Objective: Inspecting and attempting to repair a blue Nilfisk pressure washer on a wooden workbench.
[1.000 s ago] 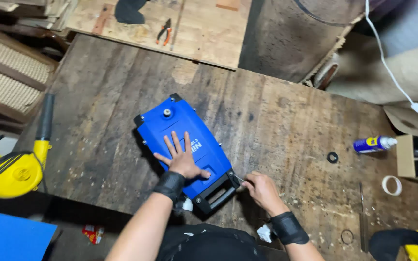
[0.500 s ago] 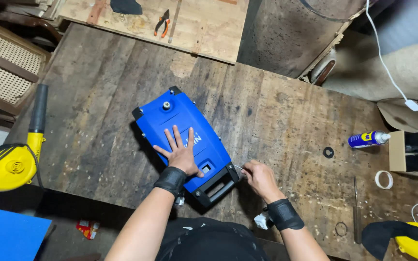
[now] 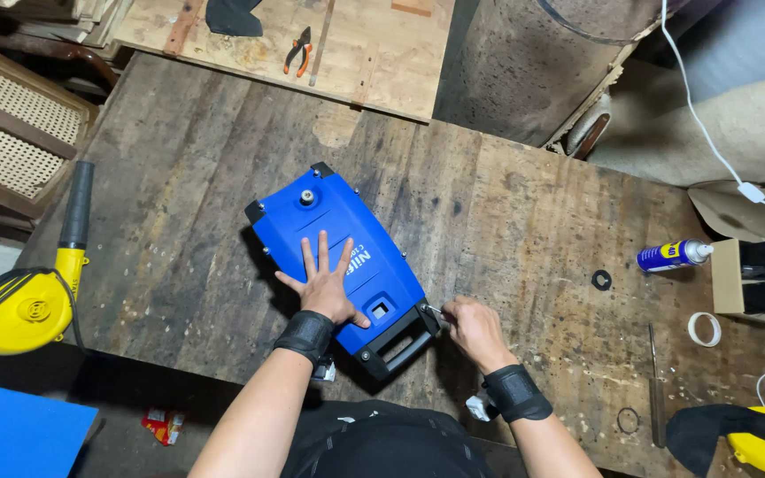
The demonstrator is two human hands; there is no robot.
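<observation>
A blue box-shaped machine (image 3: 338, 239) with black corners and a black handle end lies flat on the worn wooden workbench (image 3: 506, 221). My left hand (image 3: 325, 281) presses flat on its top, fingers spread. My right hand (image 3: 474, 329) is closed around a small thin tool whose tip meets the machine's near right corner beside the black handle. Both wrists wear black bands.
A yellow blower (image 3: 24, 301) sits off the bench's left edge. Orange-handled pliers (image 3: 298, 50) lie on a plywood board at the back. To the right are a blue spray can (image 3: 673, 256), a black washer (image 3: 601, 280), a tape roll (image 3: 705, 328) and a long metal rod (image 3: 655, 382).
The view has shifted slightly. My left hand stays flat on the blue machine, and my right hand stays at its near right corner.
</observation>
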